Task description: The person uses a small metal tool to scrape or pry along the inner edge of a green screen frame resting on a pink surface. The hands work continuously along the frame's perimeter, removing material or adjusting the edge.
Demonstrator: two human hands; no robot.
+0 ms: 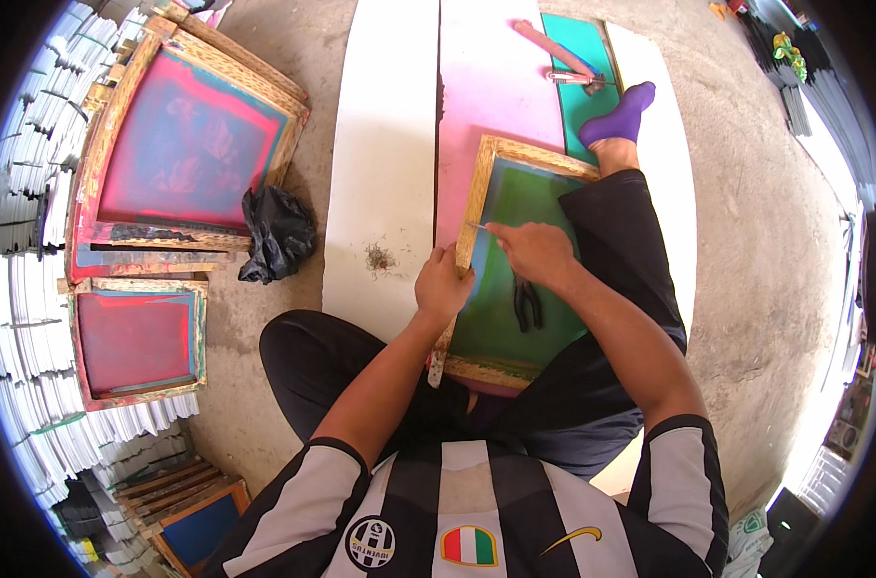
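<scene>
A wooden screen-printing frame (477, 193) with green mesh (530, 193) lies tilted across my lap and the boards. My left hand (445, 286) is closed around its left bar. Higher along that bar, my right hand (534, 252) is closed on a thin metal tool (477, 226), its tip against the wood; its handle is hidden in my fist. Black-handled pliers (527, 303) rest on the mesh just below my right hand. Beyond the frame, a hammer (563, 53) and a red-and-silver utility knife (575, 78) lie on a teal panel (563, 29).
White (385, 116) and pink (481, 87) boards lie under the frame. A heap of small bits (378, 258), perhaps staples, sits at left. Farther left are red-stained screen frames (141, 342), a black plastic bag (277, 234) and stacked white sheets (24, 318). My purple-socked foot (621, 116) rests beside the hammer.
</scene>
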